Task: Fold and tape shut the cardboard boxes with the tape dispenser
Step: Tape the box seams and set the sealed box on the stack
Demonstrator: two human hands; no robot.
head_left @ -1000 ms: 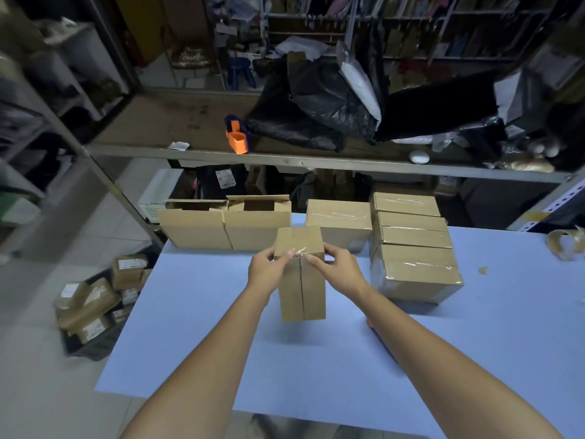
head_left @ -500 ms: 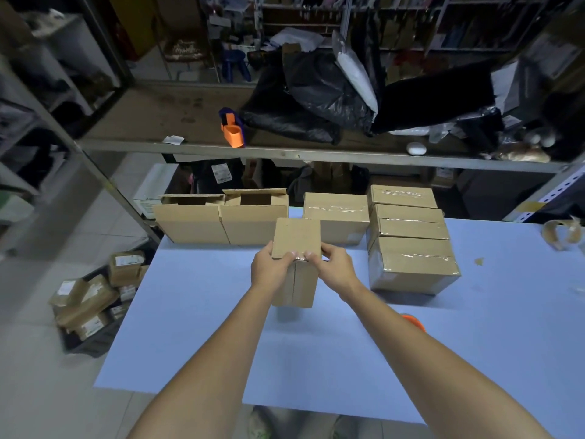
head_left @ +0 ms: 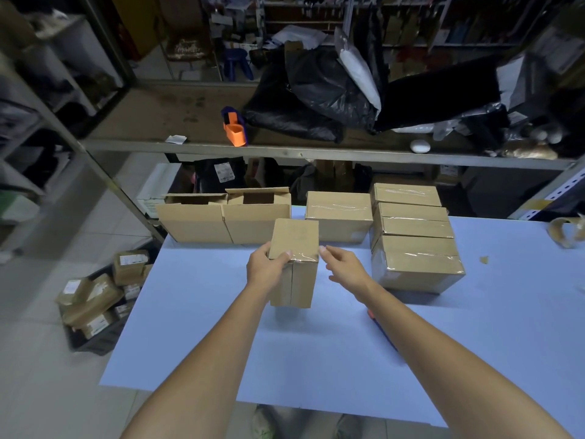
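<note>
Tape dispenser (head_left: pixel 381 327): lies on the blue table (head_left: pixel 316 375), mostly hidden under the right forearm. An arm sweep could knock it off.

Box (head_left: pixel 297 277): stands on end at mid-table, tape across its top edge. Left hand (head_left: pixel 267 269) alone grips its upper left side. Right hand (head_left: pixel 346 267) is just beside it, fingers loose, holding nothing.

Risk: a one-sided grip may let the box tip, or leave the tape end loose.

Beyond: taped boxes (head_left: pixel 414 264) to the right, open boxes (head_left: pixel 228 221) at the far edge.

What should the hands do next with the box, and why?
Probably the left hand should set the box down beside the taped boxes: shiny tape already wraps its upper edge, and the right hand is open, apart from it.
</note>
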